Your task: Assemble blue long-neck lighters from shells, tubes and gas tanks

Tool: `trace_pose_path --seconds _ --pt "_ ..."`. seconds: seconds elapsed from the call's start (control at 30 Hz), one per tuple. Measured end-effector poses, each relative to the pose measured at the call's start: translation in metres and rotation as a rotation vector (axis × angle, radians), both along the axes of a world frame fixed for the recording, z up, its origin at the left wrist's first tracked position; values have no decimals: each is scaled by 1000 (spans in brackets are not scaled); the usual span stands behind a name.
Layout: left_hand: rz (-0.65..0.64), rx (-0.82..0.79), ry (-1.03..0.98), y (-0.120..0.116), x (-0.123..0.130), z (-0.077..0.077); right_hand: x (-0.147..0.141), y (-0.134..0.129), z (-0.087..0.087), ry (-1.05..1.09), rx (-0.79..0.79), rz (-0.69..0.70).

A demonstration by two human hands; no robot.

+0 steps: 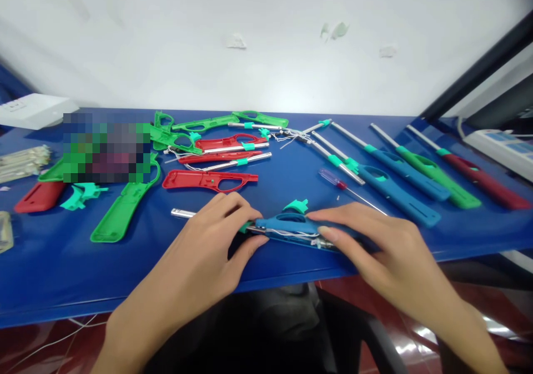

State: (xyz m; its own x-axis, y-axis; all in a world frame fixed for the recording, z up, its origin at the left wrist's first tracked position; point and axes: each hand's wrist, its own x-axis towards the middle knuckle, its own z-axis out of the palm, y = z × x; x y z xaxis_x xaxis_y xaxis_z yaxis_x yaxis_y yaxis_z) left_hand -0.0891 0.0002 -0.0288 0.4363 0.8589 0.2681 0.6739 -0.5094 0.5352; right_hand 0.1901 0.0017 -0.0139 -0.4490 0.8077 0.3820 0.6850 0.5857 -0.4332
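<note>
Near the table's front edge lies a blue lighter body [291, 227], long and gun-shaped, its inside showing white wires and a small metal part. My left hand [216, 238] pinches its front end, where a silver metal tube [182, 213] sticks out to the left beside a bit of green plastic. With thumb and fingers, my right hand [375, 241] grips the rear of the same body and hides much of its handle. A teal trigger piece [296, 206] lies just behind the body's finger loop.
Assembled long lighters in blue [400, 193], green [437, 177] and red [487, 180] lie at the right. A screwdriver [333, 178] rests behind my right hand. Red half-shells [208, 181], green half-shells [125, 210] and teal pieces [81, 195] spread leftward. A power strip [499, 146] stands far right.
</note>
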Motion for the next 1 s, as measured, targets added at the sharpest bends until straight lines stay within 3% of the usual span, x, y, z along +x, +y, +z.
trace_pose_path --seconds 1.0 --pt "92 218 47 -2 0 -4 1 15 3 108 -168 -54"
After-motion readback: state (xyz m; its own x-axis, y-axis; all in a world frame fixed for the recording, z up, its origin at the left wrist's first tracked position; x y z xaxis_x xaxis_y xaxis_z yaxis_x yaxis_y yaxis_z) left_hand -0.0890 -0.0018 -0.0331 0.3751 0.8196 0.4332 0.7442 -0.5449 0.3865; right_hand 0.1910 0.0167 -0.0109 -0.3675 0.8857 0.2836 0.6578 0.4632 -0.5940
